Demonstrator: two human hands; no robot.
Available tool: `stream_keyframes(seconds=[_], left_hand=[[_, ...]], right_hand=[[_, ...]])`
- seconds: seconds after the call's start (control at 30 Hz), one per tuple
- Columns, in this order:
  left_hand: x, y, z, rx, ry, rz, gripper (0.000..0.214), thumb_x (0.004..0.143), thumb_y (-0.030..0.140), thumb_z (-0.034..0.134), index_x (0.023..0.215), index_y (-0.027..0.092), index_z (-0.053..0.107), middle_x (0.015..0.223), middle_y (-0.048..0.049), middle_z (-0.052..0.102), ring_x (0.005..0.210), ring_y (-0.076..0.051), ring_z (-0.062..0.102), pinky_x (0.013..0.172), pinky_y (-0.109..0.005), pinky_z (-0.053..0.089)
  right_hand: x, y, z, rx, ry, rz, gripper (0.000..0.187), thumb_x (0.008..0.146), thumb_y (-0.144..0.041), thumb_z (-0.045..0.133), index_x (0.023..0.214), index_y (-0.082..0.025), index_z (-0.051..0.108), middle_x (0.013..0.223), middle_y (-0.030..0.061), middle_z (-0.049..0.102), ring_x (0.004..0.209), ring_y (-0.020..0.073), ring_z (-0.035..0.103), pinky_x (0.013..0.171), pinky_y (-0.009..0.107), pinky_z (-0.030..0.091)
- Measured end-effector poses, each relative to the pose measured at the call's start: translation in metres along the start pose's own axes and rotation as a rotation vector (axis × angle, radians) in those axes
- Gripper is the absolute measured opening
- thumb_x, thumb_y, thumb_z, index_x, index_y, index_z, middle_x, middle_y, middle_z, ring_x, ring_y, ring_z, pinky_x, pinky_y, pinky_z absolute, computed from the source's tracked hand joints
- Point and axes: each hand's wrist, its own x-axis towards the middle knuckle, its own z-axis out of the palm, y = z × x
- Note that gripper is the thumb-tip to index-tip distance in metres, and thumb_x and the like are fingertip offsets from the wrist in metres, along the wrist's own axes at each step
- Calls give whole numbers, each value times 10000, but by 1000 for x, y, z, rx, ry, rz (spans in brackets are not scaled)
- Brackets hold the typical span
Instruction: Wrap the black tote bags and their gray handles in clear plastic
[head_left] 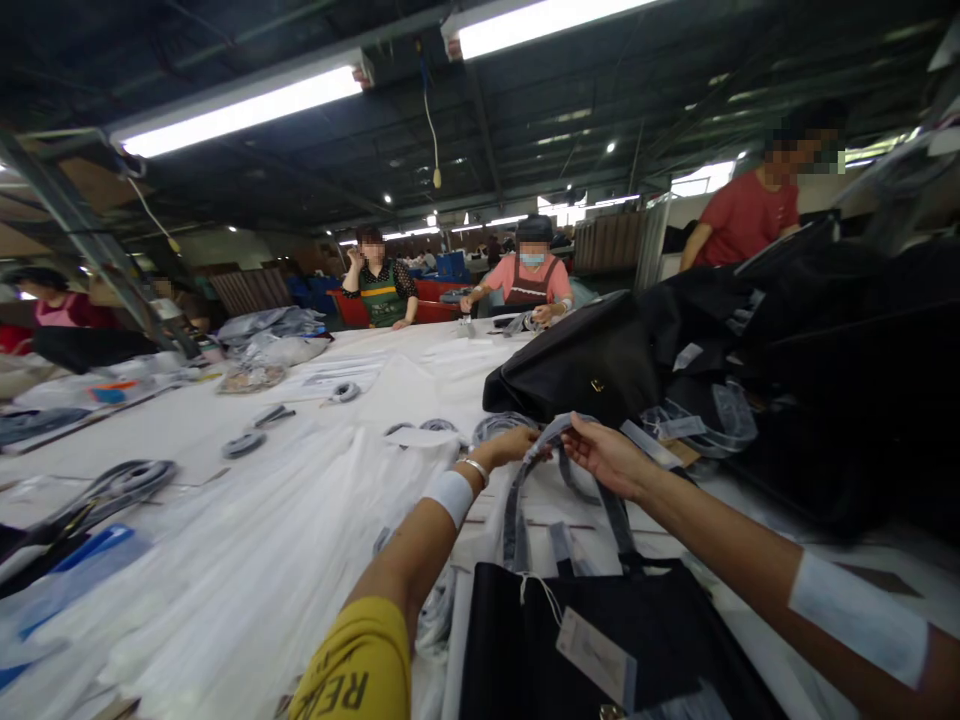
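Note:
A black handbag [525, 630] lies on the table right in front of me, with a paper hang tag [596, 655] on a white string across it. Its raised handle [555, 432] looks wrapped in clear film over a grey strip. My left hand [516, 445], a bangle at the wrist, is closed on the handle's left side. Pinched on the top of the same handle, just to the right, is my right hand [600, 452]. Coiled grey strips [502, 428] lie directly behind my left hand.
More black bags [577, 360] are heaped at the right. Sheets of white film [225, 560] spread over the left of the table, with rolled strips [244, 444] beyond. Two people [532, 285] work across the table; another person [742, 215] stands at the far right.

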Motion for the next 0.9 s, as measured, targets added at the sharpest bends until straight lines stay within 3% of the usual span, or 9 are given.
stream_keyframes(seconds=[0.1,0.2,0.33,0.5,0.77,0.9], left_hand=[[-13,19,-20,-161,-94,-25,338,925,447,586,995,127,664,899,-69,713,810,-175,686,795,-358,564],[-31,44,-36,-288,-134,-5,493,914,584,517,1011,127,675,908,-95,725,786,-178,686,817,-361,551],[-60,78,-39,-367,-196,34,664,893,715,413,1012,116,674,929,-121,716,769,-193,682,789,-373,547],[-89,109,-23,-357,-171,128,436,839,539,669,1054,159,658,896,-45,698,799,-170,654,830,-337,514],[-102,131,-8,-334,-108,179,323,841,282,673,1131,144,636,901,-53,708,887,-177,654,937,-365,476],[-106,139,-4,-367,-156,196,475,752,161,585,1227,157,599,1041,-98,717,994,-205,678,971,-380,474]], right_hand=[[-2,-16,4,-51,-25,4,202,918,-290,652,757,-168,659,723,58,703,667,140,679,658,234,614],[-9,-36,12,-110,-37,30,215,921,-279,655,759,-139,670,706,75,705,595,118,662,591,202,604],[-25,-59,21,-194,-15,17,237,899,-296,691,743,-117,690,669,66,695,485,82,612,455,142,553],[-51,-71,28,-263,-7,-45,214,875,-262,715,711,-125,714,669,52,701,448,66,583,386,120,518],[-84,-85,37,-241,-126,-96,156,924,-219,617,851,-158,740,992,81,759,592,62,644,538,107,562],[-90,-88,35,-381,-163,-203,145,874,-275,682,963,-189,757,1047,81,751,743,136,703,648,206,602]])
